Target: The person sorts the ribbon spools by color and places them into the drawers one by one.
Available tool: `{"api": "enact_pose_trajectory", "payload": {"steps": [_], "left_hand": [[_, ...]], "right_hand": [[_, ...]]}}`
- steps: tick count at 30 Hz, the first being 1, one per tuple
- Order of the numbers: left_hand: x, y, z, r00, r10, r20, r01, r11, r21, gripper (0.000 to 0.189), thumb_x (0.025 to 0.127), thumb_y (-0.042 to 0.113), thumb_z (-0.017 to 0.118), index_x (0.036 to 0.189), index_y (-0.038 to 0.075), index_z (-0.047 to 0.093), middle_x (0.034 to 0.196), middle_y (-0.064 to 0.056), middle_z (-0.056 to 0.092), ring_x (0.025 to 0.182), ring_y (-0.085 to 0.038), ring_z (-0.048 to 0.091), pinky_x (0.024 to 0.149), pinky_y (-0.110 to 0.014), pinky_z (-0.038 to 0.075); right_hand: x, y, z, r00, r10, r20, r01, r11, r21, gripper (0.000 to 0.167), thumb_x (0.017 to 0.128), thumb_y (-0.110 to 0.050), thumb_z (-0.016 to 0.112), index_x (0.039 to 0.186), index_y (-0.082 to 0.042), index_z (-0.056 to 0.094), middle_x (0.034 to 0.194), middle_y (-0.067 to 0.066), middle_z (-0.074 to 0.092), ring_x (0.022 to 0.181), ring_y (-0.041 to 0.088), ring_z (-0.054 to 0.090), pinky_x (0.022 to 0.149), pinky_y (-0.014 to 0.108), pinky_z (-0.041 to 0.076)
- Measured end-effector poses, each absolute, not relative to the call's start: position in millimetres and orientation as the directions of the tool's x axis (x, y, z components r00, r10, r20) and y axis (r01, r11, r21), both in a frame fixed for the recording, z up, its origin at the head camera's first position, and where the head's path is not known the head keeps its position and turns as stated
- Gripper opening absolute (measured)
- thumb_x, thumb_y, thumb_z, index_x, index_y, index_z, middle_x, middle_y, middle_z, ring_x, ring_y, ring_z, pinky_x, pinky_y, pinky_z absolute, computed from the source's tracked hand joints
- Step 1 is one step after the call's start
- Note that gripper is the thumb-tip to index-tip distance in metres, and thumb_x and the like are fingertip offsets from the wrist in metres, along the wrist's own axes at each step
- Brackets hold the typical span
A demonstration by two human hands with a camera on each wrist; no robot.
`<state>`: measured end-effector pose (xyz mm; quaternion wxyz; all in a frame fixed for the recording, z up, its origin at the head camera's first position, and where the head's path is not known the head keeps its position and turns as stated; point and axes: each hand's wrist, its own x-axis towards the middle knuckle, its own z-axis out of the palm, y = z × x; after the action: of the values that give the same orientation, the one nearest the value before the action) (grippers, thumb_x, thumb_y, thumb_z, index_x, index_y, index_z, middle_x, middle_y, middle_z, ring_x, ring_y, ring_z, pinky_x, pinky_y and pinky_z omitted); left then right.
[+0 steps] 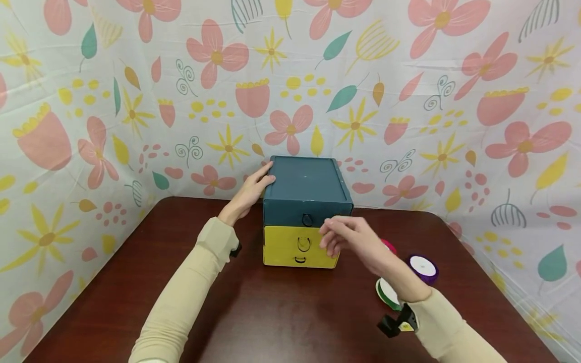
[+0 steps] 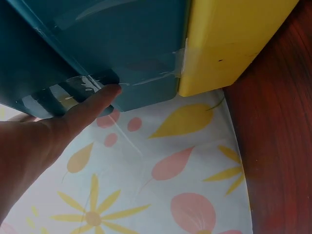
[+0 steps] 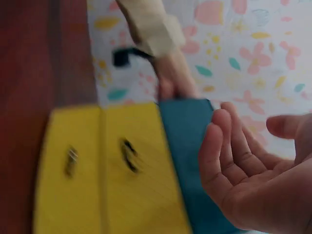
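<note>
A small drawer cabinet stands on the table, with a dark teal top section [image 1: 306,181] and yellow drawer fronts [image 1: 282,247] below. Black loop handles [image 1: 303,245] hang on the yellow fronts, and another ring handle [image 1: 307,219] is on the teal front. My left hand [image 1: 248,195] rests against the upper left edge of the teal section, fingers extended. In the left wrist view, one finger [image 2: 100,100] lies along its teal side. My right hand [image 1: 351,239], loosely curled and holding nothing, hovers before the cabinet's right front. Its fingers bend gently in the right wrist view.
Right of the cabinet, partly behind my right forearm, lie a purple-edged white roll [image 1: 423,265], a green-edged white roll [image 1: 387,293] and a red roll [image 1: 389,246]. A flower-patterned cloth [image 1: 290,75] hangs behind the dark brown table [image 1: 281,322].
</note>
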<state>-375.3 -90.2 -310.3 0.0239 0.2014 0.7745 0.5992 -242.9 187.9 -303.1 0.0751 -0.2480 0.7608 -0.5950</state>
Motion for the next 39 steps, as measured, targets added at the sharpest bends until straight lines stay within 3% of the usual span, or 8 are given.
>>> {"api": "enact_pose_trajectory", "payload": {"steps": [5, 9, 12, 23, 35, 39], "left_hand": [[-376, -90, -311, -0.92, 0.338, 0.199, 0.274, 0.189, 0.943, 0.059, 0.102, 0.041, 0.044, 0.155, 0.032, 0.02, 0.163, 0.006, 0.012, 0.151, -0.022, 0.013, 0.12, -0.052, 0.018], [-378, -90, -313, -0.919, 0.335, 0.206, 0.277, 0.179, 0.944, 0.059, 0.102, 0.041, 0.044, 0.155, 0.032, 0.021, 0.163, 0.006, 0.013, 0.151, -0.021, 0.012, 0.12, -0.052, 0.018], [-380, -90, -313, -0.921, 0.33, 0.208, 0.275, 0.17, 0.946, 0.06, 0.101, 0.041, 0.045, 0.155, 0.032, 0.021, 0.163, 0.006, 0.014, 0.151, -0.021, 0.013, 0.12, -0.051, 0.02], [-380, -87, -314, -0.927, 0.317, 0.201, 0.263, 0.165, 0.951, 0.059, 0.101, 0.041, 0.045, 0.155, 0.032, 0.021, 0.163, 0.008, 0.014, 0.152, -0.019, 0.01, 0.12, -0.051, 0.017], [-378, -85, -312, -0.924, 0.331, 0.193, 0.253, 0.149, 0.956, 0.059, 0.102, 0.041, 0.043, 0.155, 0.033, 0.019, 0.163, 0.008, 0.011, 0.151, -0.018, 0.011, 0.12, -0.047, 0.019], [-370, -86, -303, -0.921, 0.346, 0.178, 0.239, 0.14, 0.961, 0.058, 0.104, 0.035, 0.04, 0.156, 0.029, 0.016, 0.164, 0.003, 0.009, 0.15, -0.023, 0.016, 0.119, -0.049, 0.023]], "right_hand": [[-254, 166, -315, -0.871, -0.485, -0.085, 0.025, 0.13, -0.991, 0.05, 0.101, -0.044, 0.044, 0.109, 0.002, 0.059, 0.073, 0.0, 0.069, 0.061, 0.014, 0.06, 0.064, 0.027, 0.055], [-264, 153, -321, -0.864, -0.475, -0.166, 0.14, 0.09, -0.986, 0.058, 0.102, -0.049, 0.039, 0.113, 0.006, 0.055, 0.071, 0.0, 0.065, 0.06, 0.013, 0.057, 0.064, 0.026, 0.052], [-270, 146, -324, -0.855, -0.488, -0.175, 0.179, 0.04, -0.983, 0.055, 0.102, -0.049, 0.038, 0.11, 0.002, 0.056, 0.072, 0.0, 0.063, 0.061, 0.013, 0.055, 0.065, 0.026, 0.051], [-271, 133, -329, -0.917, -0.385, -0.107, 0.153, -0.091, -0.984, 0.04, 0.102, -0.04, 0.045, 0.096, -0.003, 0.058, 0.064, -0.002, 0.056, 0.059, 0.013, 0.049, 0.061, 0.025, 0.045], [-265, 131, -328, -0.922, -0.368, -0.115, 0.176, -0.135, -0.975, 0.036, 0.102, -0.037, 0.047, 0.09, -0.003, 0.054, 0.061, -0.001, 0.053, 0.057, 0.013, 0.046, 0.061, 0.025, 0.043], [-261, 131, -329, -0.92, -0.371, -0.125, 0.184, -0.129, -0.974, 0.035, 0.102, -0.035, 0.046, 0.088, -0.005, 0.054, 0.06, -0.001, 0.052, 0.057, 0.013, 0.045, 0.06, 0.025, 0.043]]}}
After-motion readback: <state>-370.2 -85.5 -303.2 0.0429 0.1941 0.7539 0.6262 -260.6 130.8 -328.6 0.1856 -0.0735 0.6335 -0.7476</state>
